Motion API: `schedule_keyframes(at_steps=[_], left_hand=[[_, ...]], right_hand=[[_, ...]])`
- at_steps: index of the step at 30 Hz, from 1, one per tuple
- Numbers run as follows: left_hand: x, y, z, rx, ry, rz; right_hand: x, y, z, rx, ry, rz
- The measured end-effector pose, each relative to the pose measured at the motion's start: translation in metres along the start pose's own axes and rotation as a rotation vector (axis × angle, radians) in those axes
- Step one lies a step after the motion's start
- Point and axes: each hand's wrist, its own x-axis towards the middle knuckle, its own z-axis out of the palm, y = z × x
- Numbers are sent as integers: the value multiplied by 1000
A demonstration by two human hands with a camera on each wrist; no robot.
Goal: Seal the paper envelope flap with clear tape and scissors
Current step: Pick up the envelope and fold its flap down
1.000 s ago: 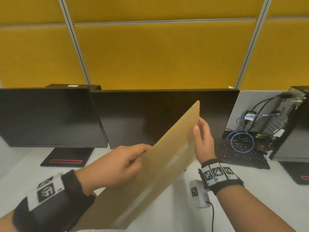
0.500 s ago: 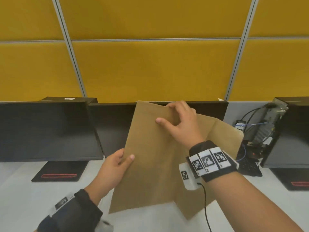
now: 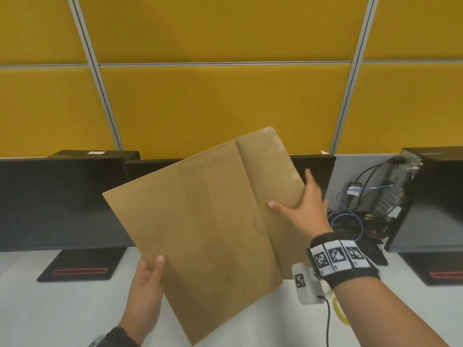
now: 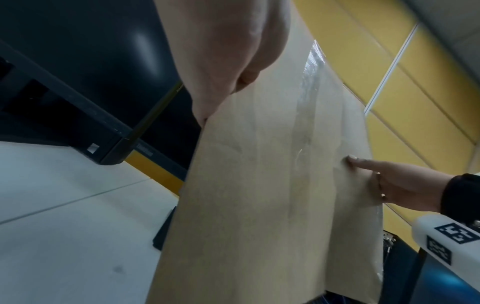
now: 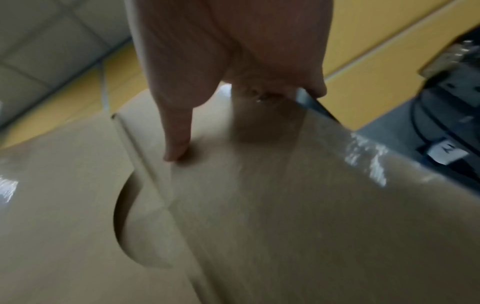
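Observation:
I hold a brown paper envelope (image 3: 205, 226) up in the air, tilted, its face toward me. My left hand (image 3: 152, 269) grips its lower left edge, thumb on the front and fingers hidden behind. My right hand (image 3: 298, 204) holds the folded flap (image 3: 270, 176) at the right end, with the thumb (image 5: 176, 150) pressed on the flap and the fingers behind. Shiny clear tape (image 3: 276, 144) shows along the flap's outer edge, and the left wrist view shows a tape strip (image 4: 306, 98) running down the paper. A yellowish tape ring (image 3: 339, 311) peeks out on the desk below my right wrist. No scissors in view.
Two dark monitors (image 3: 57, 201) stand behind the envelope on the white desk (image 3: 50, 309). At the right are a black keyboard (image 3: 360, 244), blue and black cables (image 3: 350, 211) and a computer case (image 3: 431, 196). Yellow partition panels (image 3: 225, 96) close off the back.
The envelope has turned from edge-on to facing me, flap to the right. My right hand moved from its top edge to the flap end; my left hand slid to the lower left edge.

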Motion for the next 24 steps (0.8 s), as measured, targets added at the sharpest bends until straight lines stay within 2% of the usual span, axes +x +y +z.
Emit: schedule_keyframes(at_steps=[3, 5, 7, 8, 10, 11, 13, 16, 18, 20, 24], left_hand=[[-2, -10, -2, -55, -31, -66], [-1, -17, -6, -83, -38, -148], [1, -27, -10, -29, 10, -198], [3, -31, -13, 67, 69, -186], [9, -36, -21, 315, 227, -77], [11, -34, -23, 415, 293, 21], [19, -22, -25, 583, 343, 237], [28, 9, -10, 705, 191, 469], [35, 29, 3, 732, 66, 513], [43, 44, 11, 761, -13, 477], [51, 58, 20, 677, -139, 212]], right_hand=[[-3, 11, -1, 107, -179, 77], [-6, 8, -5, 127, -239, 52], [-5, 4, -11, 115, -273, 16], [-5, 0, -13, 106, -282, -1], [-4, -8, -20, 63, -308, -58], [-4, -13, -23, 33, -325, -95], [-6, -25, -28, -18, -365, -147], [-5, -41, -27, -90, -452, -208], [-5, -50, -24, -162, -508, -250], [-6, -59, -21, -223, -555, -271], [-8, -69, -10, -321, -602, -333]])
